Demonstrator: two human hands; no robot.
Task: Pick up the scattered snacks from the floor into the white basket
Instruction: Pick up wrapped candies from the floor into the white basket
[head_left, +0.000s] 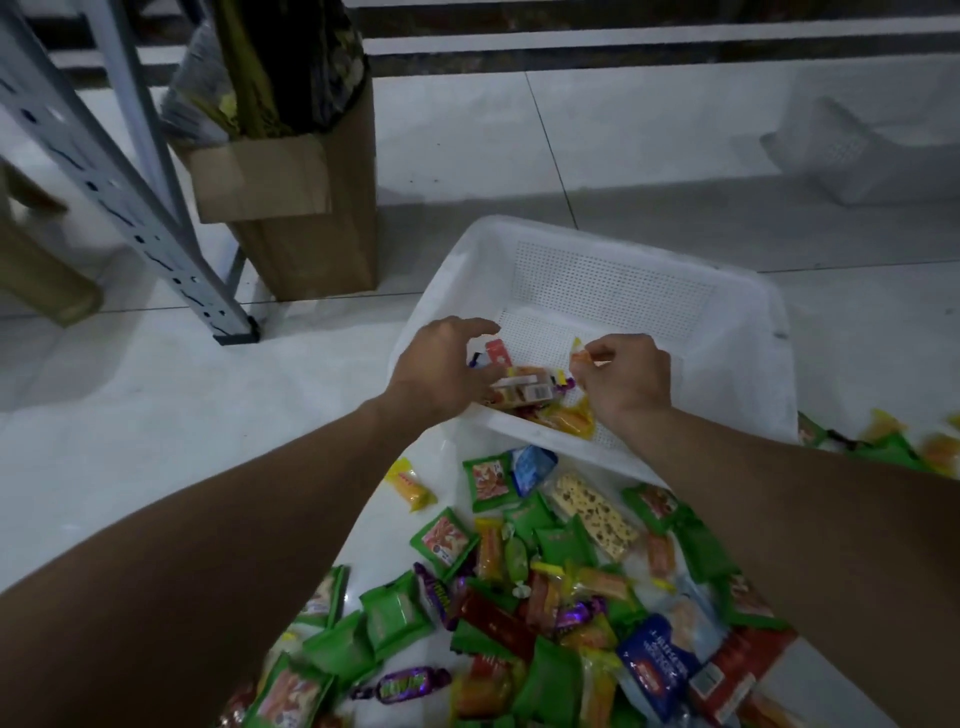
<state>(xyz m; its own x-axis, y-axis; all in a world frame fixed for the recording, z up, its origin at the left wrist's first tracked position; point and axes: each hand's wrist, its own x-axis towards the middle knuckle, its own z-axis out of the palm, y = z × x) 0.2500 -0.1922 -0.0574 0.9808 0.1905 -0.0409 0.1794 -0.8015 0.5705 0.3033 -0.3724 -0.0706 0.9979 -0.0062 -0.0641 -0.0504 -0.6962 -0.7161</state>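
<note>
The pale tiled floor (156, 441) lies bare to the left and beyond the white basket (753, 364), which sits well apart from the cardboard box (311, 249) and the metal shelf post (130, 208). The scattered snacks (545, 597) crowd right up to the basket's near rim. Over that rim, the left hand (447, 364) spreads half-curled fingers above the small packets (522, 387) in the near corner, and I cannot tell whether it grips any. The right hand (628, 374) pinches an orange sweet (581, 358) in curled fingertips.

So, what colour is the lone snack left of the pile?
The snack is yellow; the head view shows it clearly.
</note>
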